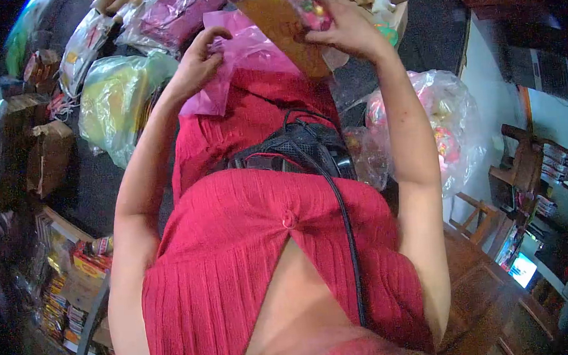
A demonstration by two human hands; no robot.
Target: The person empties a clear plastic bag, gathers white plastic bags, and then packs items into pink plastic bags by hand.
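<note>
A sheer pink plastic bag (247, 43) lies over the red-clothed lap. My left hand (200, 64) is at its left edge, with curled fingers and thumb around the plastic. Above the bag, a flat brown cardboard piece (289, 37) is tilted, with clear wrap and small colorful items (313, 13) at its upper right side. My right hand (350, 27) grips this piece at its right edge, thumb in front and the other fingers partly hidden. What the colorful items are is too blurred to tell.
Left are a yellow-green plastic bag (118, 100), a purple bundle in clear plastic (171, 16) and a brown paper bag (50, 156). An open carton (399, 18) stands at upper right. Below it sits a clear bag of pink items (450, 128). A black cord (347, 232) hangs down my front.
</note>
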